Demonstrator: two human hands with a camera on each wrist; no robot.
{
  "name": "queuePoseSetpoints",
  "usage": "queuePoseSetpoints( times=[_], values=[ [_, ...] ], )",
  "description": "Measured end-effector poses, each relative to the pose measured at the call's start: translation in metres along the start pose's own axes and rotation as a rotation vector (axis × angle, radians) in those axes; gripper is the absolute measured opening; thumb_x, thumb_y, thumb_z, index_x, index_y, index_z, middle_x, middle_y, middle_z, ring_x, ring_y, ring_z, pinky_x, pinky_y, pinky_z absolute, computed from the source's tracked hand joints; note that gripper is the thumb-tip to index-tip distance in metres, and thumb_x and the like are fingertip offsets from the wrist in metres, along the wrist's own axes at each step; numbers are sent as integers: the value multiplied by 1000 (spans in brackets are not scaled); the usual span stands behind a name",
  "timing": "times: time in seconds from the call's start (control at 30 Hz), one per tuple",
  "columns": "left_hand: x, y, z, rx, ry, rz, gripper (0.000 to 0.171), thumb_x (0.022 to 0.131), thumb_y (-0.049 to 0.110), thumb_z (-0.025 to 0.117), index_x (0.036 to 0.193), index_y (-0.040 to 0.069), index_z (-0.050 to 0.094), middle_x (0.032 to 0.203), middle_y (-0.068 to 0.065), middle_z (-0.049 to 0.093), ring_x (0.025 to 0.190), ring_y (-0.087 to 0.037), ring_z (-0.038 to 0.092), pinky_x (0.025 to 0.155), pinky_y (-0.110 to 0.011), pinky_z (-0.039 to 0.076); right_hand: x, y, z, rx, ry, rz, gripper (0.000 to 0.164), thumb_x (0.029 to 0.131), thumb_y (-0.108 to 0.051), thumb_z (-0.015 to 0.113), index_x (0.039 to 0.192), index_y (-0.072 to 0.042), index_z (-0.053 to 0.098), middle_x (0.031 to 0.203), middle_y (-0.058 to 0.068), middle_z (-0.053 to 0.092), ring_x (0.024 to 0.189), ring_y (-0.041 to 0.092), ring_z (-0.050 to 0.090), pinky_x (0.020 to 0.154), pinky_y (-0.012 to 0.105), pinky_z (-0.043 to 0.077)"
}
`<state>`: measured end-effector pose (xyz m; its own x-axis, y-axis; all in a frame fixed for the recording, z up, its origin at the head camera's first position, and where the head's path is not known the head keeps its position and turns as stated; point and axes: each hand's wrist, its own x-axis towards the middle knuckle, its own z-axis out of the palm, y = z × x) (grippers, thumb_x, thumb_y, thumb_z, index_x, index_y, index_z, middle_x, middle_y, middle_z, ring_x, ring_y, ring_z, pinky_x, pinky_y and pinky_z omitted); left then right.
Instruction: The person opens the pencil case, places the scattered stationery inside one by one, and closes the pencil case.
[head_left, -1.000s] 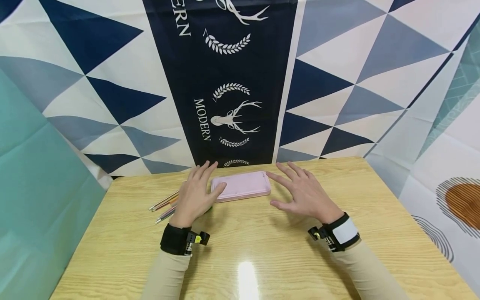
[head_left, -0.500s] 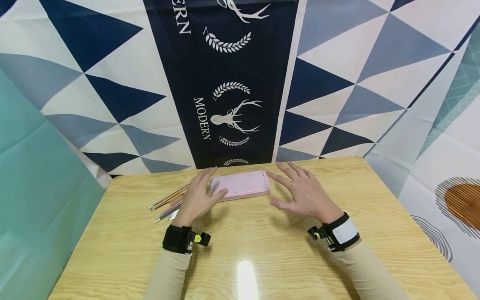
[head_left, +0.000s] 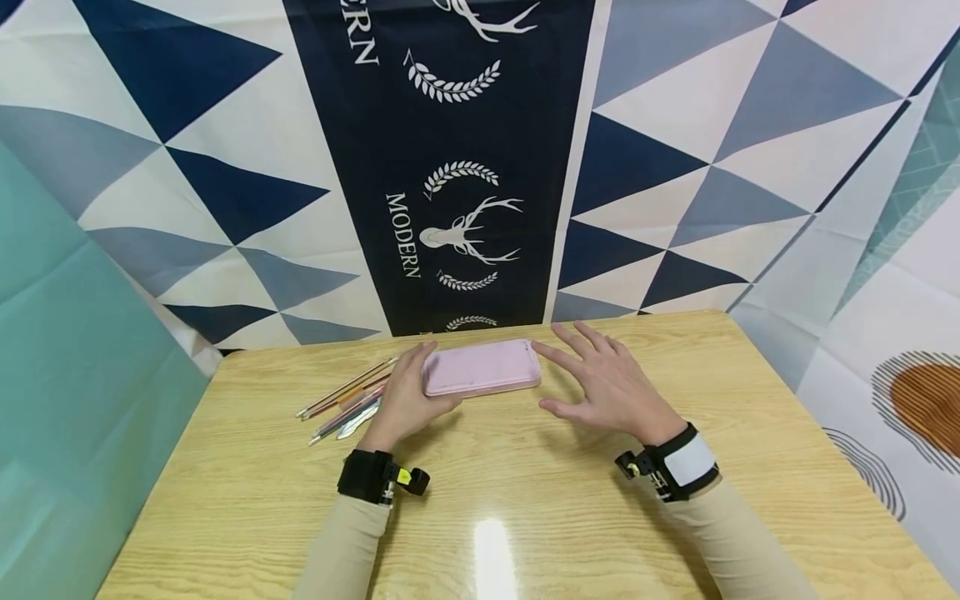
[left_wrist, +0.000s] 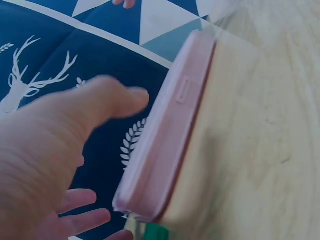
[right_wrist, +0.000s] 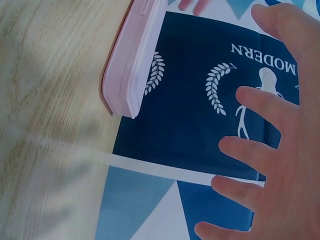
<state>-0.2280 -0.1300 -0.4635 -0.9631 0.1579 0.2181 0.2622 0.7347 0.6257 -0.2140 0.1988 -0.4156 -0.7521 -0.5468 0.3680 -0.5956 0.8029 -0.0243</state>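
Observation:
A pink pencil case (head_left: 482,367) lies flat near the table's back edge, with a small clasp on its front side in the left wrist view. My left hand (head_left: 408,400) is right at the case's left end, fingers reaching toward the back and thumb spread along the front. In the left wrist view the thumb (left_wrist: 117,99) is extended over the case's level and the other fingers are loosely spread. My right hand (head_left: 603,387) hovers off the case's right end, fingers spread apart and holding nothing, as the right wrist view also shows.
Several pencils (head_left: 341,398) lie in a loose bundle left of the case, beside a whitish flat piece (head_left: 360,420). Something green (left_wrist: 156,232) shows past the case's end. Patterned cloth (head_left: 465,167) hangs behind the wooden table (head_left: 570,517).
My left hand has moved right and down from over the pencils to the left end of the case, uncovering more of the pencils. The right hand has stayed in place.

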Motion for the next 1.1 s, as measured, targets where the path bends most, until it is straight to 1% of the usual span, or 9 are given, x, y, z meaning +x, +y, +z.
queuePoseSetpoints(
  times=[0.13,0.3,0.4,0.53,0.63,0.83,0.93,1.1],
  values=[
    [1,-2,8,-6,-16,-40,99,71,35,87,153,10,39,162,-23,29,147,-43,29,116,-64,31,0,-1,0,2,1,-2,82,81,-71,61,153,-35,40,160,12,39,143,45,36,99,74,41],
    [5,-2,15,15,-27,-79,100,72,37,86,155,11,36,163,-22,26,148,-41,26,117,-61,31,0,-2,0,8,-6,-6,82,82,-71,61,153,-35,41,160,12,39,143,45,36,100,74,40],
    [5,-2,17,19,-15,-76,99,73,34,86,154,8,37,162,-23,28,148,-41,27,117,-60,32,0,-1,0,7,-5,-3,82,81,-71,61,152,-34,42,160,12,39,143,45,36,100,74,40],
    [6,-4,19,24,5,-67,91,76,28,86,150,-1,41,159,-26,33,146,-43,30,118,-59,32,0,0,0,6,4,2,82,81,-71,61,152,-34,42,161,11,39,143,44,36,99,73,41],
    [7,-6,20,19,15,-69,87,77,25,86,147,-4,44,157,-27,37,145,-43,32,118,-58,33,0,0,0,10,3,-1,82,81,-71,61,152,-35,42,161,11,39,143,44,35,99,73,41],
    [7,-9,20,-4,3,-114,86,77,28,85,147,-3,45,159,-23,35,146,-40,31,120,-55,31,1,-1,0,6,-2,-5,81,82,-69,62,153,-34,41,160,12,39,142,44,36,98,73,42],
    [8,-10,21,-18,1,-127,87,77,28,85,148,-1,45,160,-22,35,147,-39,31,120,-54,30,2,-1,0,6,23,-12,79,83,-62,66,152,-32,42,157,14,43,140,43,40,96,72,45],
    [8,-11,22,-36,6,-126,87,77,28,85,148,-2,45,159,-22,36,146,-39,32,120,-55,31,6,0,-3,11,123,-31,71,84,-48,71,147,-23,51,148,15,54,133,39,49,88,64,54]
  ],
)
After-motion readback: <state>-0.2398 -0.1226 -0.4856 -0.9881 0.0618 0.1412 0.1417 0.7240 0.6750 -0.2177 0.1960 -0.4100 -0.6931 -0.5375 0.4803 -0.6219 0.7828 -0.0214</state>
